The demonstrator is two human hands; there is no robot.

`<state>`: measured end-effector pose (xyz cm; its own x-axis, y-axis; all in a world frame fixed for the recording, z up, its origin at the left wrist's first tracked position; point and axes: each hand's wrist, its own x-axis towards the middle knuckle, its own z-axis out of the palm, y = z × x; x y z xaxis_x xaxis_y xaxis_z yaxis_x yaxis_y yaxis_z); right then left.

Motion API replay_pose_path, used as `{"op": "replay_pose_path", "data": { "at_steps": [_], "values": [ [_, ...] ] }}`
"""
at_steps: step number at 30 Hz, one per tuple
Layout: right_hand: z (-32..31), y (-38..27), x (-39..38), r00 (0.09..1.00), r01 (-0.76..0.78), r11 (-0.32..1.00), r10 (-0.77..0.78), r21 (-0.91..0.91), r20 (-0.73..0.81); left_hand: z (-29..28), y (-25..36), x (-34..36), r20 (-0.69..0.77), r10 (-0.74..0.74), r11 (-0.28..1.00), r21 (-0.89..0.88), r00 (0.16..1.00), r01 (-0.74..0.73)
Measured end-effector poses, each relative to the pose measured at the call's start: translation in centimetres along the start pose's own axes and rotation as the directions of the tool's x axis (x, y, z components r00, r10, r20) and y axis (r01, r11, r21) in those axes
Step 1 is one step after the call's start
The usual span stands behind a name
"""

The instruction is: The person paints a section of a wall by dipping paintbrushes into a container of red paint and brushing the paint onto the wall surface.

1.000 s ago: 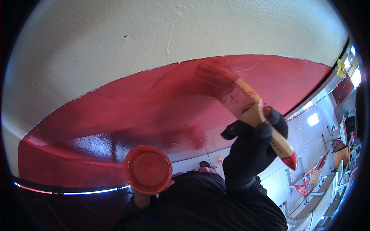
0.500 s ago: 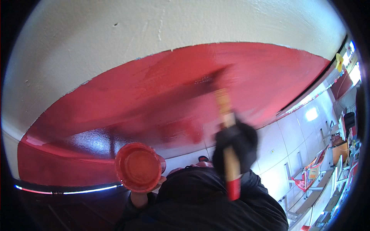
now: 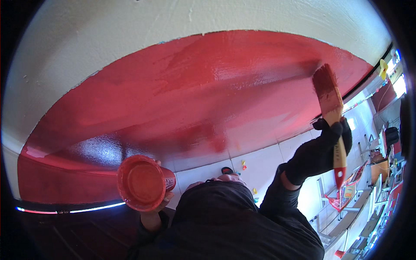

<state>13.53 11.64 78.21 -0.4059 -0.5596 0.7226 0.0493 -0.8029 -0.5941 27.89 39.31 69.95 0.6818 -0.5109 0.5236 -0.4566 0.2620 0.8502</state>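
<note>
My right hand (image 3: 313, 151), in a black glove, is closed around the handle of a wide paintbrush (image 3: 328, 96). The wooden handle ends in a red tip, and dark red paint coats the bristles. They are up at the right part of a red-painted band (image 3: 203, 86) on the wall; whether they touch it I cannot tell. My left hand (image 3: 161, 206) is bare and grips a red plastic cup (image 3: 170, 179) from below and behind. Reddish paint shows inside the cup, and its rim is smeared. Wet, glossy patches and streaks cover the band.
Above the band the wall (image 3: 130, 30) is cream. A dark panelled surface (image 3: 82, 236) lies at the lower left. White floor tiles (image 3: 260, 164) run below the wall. Furniture with metal legs (image 3: 364, 208) stands at the right, and a yellow flower decoration (image 3: 383, 69) is at the wall's right edge.
My right hand has swung right and upward with the paintbrush, from mid-band to the band's right part. The cup in my left hand has shifted slightly left.
</note>
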Motion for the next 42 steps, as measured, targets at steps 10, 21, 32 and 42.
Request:
{"op": "replay_pose_path", "data": {
  "at_steps": [10, 21, 32, 42],
  "values": [
    [2.2, -6.3, -6.8, 0.464, -0.092, 0.823, -0.463, 0.561, 0.755, -1.0, -3.3, -0.9, -0.007, 0.277, 0.694, 0.693, 0.961, -0.195],
    [0.7, -1.4, -2.1, 0.858, 0.393, 0.888, -0.260, -0.240, 0.442, -0.7, -0.3, 0.7, -0.004, -0.008, 0.995, -0.100, 1.000, 0.008],
    [0.8, -4.6, -4.1, 0.963, 0.228, 0.938, -0.179, -0.260, 0.199, -3.2, 0.7, -1.4, 0.066, -0.116, 0.982, 0.157, 0.991, 0.104],
    [5.2, -10.2, -11.2, 0.708, 0.210, 0.929, -0.358, 0.303, 0.608, -4.9, -0.5, -3.6, 0.069, -0.062, 0.998, 0.009, 0.996, 0.061]
  ]
}}
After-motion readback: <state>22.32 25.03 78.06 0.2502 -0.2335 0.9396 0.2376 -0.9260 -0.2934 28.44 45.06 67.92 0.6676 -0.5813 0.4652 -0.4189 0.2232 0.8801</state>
